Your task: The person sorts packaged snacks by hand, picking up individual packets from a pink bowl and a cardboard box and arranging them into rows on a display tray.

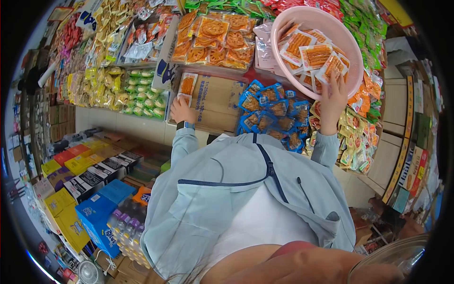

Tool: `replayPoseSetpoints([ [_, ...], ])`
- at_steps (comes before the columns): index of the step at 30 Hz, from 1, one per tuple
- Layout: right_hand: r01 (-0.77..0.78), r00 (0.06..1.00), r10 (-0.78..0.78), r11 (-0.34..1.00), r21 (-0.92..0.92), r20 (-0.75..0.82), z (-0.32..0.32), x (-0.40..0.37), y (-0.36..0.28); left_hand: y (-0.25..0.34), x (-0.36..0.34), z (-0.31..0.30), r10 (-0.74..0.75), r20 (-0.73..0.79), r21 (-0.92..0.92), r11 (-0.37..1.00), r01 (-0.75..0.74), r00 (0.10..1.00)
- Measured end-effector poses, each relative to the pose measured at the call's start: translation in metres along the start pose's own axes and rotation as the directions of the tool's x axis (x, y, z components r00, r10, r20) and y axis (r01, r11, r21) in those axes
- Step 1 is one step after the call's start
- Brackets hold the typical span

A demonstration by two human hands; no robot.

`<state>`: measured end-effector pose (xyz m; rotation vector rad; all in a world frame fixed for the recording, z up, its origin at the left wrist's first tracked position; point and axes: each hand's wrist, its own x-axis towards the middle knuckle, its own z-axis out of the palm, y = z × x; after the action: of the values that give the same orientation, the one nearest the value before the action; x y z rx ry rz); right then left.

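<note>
My left hand (183, 111) is at the lower end of a clear snack packet (188, 84) with orange-brown sticks inside, its fingers closed on the packet's edge. That packet lies at the left side of a flat cardboard piece (215, 97) printed with blue characters. Over the front rim of a pink plastic basket (352, 35), my right hand (334, 102) reaches in, fingers on a similar packet (332, 67). Several more of these packets (299, 46) are heaped in the basket. The thumb of my right hand is partly hidden.
Blue snack packets (276, 111) lie right of the cardboard. Lotus-root-like slices in packets (213, 40) fill a bin behind it. Green-and-white packets (142, 90) are to the left. Stacked cartons (97, 208) and bottles (126, 225) stand at lower left.
</note>
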<state>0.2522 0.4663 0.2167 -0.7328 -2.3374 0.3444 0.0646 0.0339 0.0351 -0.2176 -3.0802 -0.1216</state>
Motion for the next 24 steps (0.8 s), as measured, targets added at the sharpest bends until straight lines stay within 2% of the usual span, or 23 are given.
replayPoseSetpoints([
  [1, -0.012, 0.999, 0.014, 0.999, 0.036, -0.043, -0.002, 0.0, -0.002, 0.014, -0.004, -0.016, 0.023, -0.07, -0.056, 0.998, -0.027, 0.997],
  [3, -0.083, 0.991, 0.092, 0.992, 0.095, -0.096, -0.013, -0.001, -0.012, 0.029, -0.012, -0.016, 0.108, -0.067, -0.173, 0.978, -0.118, 0.992],
  [4, -0.112, 0.979, 0.146, 0.968, 0.223, -0.143, -0.018, 0.0, -0.02, 0.039, -0.014, -0.018, 0.149, -0.073, -0.231, 0.959, -0.162, 0.986],
  [6, -0.151, 0.94, 0.273, 0.871, 0.468, -0.206, -0.025, -0.001, -0.036, 0.062, -0.028, -0.033, 0.326, -0.158, -0.449, 0.817, -0.362, 0.932],
  [7, 0.031, 0.949, 0.05, 0.968, 0.25, -0.311, -0.029, -0.001, -0.041, 0.077, -0.034, -0.044, 0.347, -0.025, -0.675, 0.686, -0.272, 0.938],
  [8, 0.15, 0.955, -0.076, 0.957, 0.247, -0.286, -0.029, -0.004, -0.05, 0.093, -0.039, -0.057, 0.393, 0.099, -0.845, 0.518, -0.132, 0.914],
  [9, 0.266, 0.944, -0.201, 0.932, 0.246, -0.26, -0.028, -0.008, -0.063, 0.109, -0.045, -0.072, 0.464, 0.214, -0.957, 0.278, 0.089, 0.86],
  [10, 0.38, 0.916, -0.325, 0.891, 0.248, -0.235, -0.026, -0.011, -0.077, 0.122, -0.047, -0.084, 0.557, 0.288, -0.944, 0.028, 0.329, 0.779],
  [12, 0.459, 0.88, -0.469, 0.809, 0.367, -0.067, 0.001, -0.034, -0.096, 0.133, -0.043, -0.098, 0.682, 0.37, -0.735, -0.2, 0.648, 0.631],
  [13, 0.485, 0.82, -0.571, 0.729, 0.483, 0.039, 0.019, -0.047, -0.1, 0.136, -0.04, -0.099, 0.747, 0.374, -0.57, -0.281, 0.772, 0.549],
  [14, 0.481, 0.731, -0.67, 0.64, 0.599, 0.128, 0.035, -0.062, -0.103, 0.139, -0.041, -0.095, 0.697, 0.419, -0.563, -0.302, 0.769, 0.581],
  [16, 0.417, 0.545, -0.767, 0.599, 0.684, 0.339, 0.061, -0.091, -0.117, 0.138, -0.043, -0.075, 0.586, 0.504, -0.556, -0.343, 0.758, 0.635],
  [17, 0.416, 0.485, -0.798, 0.57, 0.708, 0.357, 0.067, -0.103, -0.115, 0.129, -0.048, -0.062, 0.437, 0.584, -0.697, -0.163, 0.699, 0.684],
  [19, 0.408, 0.357, -0.851, 0.513, 0.755, 0.385, 0.071, -0.12, -0.111, 0.104, -0.052, -0.028, 0.244, 0.667, -0.724, -0.012, 0.69, 0.704],
  [20, 0.375, 0.402, -0.819, 0.554, 0.743, 0.409, 0.07, -0.119, -0.109, 0.074, -0.049, 0.017, 0.176, 0.574, -0.817, 0.201, 0.541, 0.8],
  [21, 0.335, 0.445, -0.783, 0.595, 0.73, 0.434, 0.068, -0.119, -0.103, 0.044, -0.044, 0.05, 0.137, 0.457, -0.833, 0.413, 0.368, 0.879],
  [22, 0.29, 0.486, -0.742, 0.635, 0.716, 0.461, 0.065, -0.12, -0.097, 0.027, -0.041, 0.046, 0.073, 0.292, -0.779, 0.596, 0.193, 0.954],
  [23, 0.309, 0.534, -0.717, 0.659, 0.685, 0.448, 0.064, -0.115, -0.092, 0.014, -0.039, 0.039, 0.05, 0.106, -0.655, 0.755, 0.032, 0.993],
  [24, 0.274, 0.571, -0.675, 0.693, 0.667, 0.467, 0.063, -0.114, -0.085, 0.001, -0.034, 0.028, -0.025, 0.198, -0.599, 0.788, 0.141, 0.98],
])
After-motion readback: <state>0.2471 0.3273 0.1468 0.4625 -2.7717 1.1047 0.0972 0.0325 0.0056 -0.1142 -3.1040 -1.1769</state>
